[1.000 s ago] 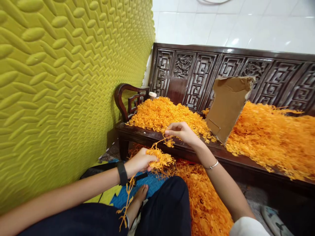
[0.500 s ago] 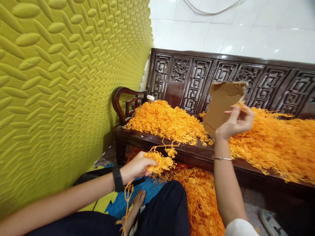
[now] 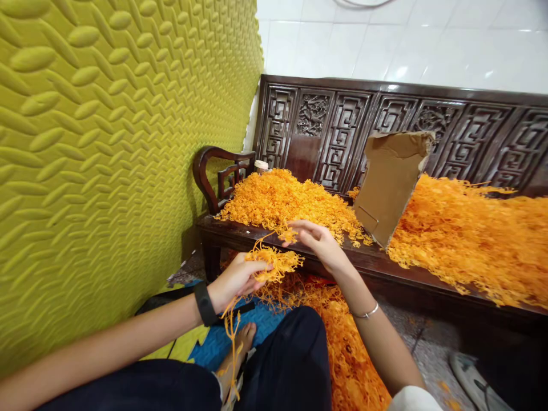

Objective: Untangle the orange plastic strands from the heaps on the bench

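Observation:
My left hand (image 3: pixel 240 279), with a black band on its wrist, is closed around a bunch of orange stringy plastic pieces (image 3: pixel 278 264). Thin orange strands (image 3: pixel 233 348) hang from beneath that hand over my leg. Just above the bunch, my right hand (image 3: pixel 314 242) has its fingertips pinched at a small orange clump (image 3: pixel 287 232), which a thin strand seems to link to the bunch. Behind the hands, a loose heap of similar orange pieces (image 3: pixel 282 197) lies on the dark wooden bench (image 3: pixel 265 237).
A cardboard sheet (image 3: pixel 387 182) stands upright on the bench, between the left heap and a larger orange heap (image 3: pixel 471 245). More orange pieces (image 3: pixel 351 348) cover the floor by my knee. A yellow foam mat (image 3: pixel 128 171) rises on the left. A lidded jar (image 3: pixel 261 166) stands by the armrest.
My right hand has moved left and down from in front of the cardboard to the bunch. The small clump has risen towards its fingertips. My left hand keeps its hold, nearly still.

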{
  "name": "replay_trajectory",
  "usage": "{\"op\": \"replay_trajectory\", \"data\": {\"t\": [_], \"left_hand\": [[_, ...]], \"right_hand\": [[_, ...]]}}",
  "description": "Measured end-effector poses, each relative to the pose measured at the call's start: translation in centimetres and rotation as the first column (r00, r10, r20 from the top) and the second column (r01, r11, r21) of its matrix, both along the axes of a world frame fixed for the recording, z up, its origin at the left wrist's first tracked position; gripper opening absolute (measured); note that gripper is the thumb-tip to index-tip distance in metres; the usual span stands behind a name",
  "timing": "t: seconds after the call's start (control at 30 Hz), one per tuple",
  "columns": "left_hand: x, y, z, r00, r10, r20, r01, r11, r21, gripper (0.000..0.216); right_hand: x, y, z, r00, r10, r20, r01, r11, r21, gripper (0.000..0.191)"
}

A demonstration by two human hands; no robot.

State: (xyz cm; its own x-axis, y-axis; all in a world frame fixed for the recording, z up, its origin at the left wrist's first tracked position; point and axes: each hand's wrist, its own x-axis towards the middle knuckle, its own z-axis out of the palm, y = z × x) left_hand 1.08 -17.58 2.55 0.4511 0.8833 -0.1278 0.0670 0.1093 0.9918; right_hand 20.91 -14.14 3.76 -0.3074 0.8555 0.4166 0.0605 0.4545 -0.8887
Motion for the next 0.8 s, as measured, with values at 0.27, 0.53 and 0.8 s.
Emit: {"op": "replay_trajectory", "data": {"t": [0.27,0.53,0.8], "left_hand": [[0.0,-0.4,0.4,0.999,-0.018,-0.038,0.019,0.999,0.037,0.025],[0.5,-0.4,0.1,0.996,-0.094,-0.003,0.094,0.992,0.078,0.017],[0.6,-0.7,0.0,0.996,-0.084,0.021,0.083,0.995,0.06,0.015]], "right_hand": [[0.2,-0.2,1.2,0.969,-0.248,-0.011,0.247,0.956,0.158,0.015],[2.0,-0.7,2.4,0.852,-0.521,-0.054,0.494,0.764,0.415,0.009],[4.0,0.4,2.3,0.721,-0.681,-0.128,0.597,0.516,0.614,0.015]]}}
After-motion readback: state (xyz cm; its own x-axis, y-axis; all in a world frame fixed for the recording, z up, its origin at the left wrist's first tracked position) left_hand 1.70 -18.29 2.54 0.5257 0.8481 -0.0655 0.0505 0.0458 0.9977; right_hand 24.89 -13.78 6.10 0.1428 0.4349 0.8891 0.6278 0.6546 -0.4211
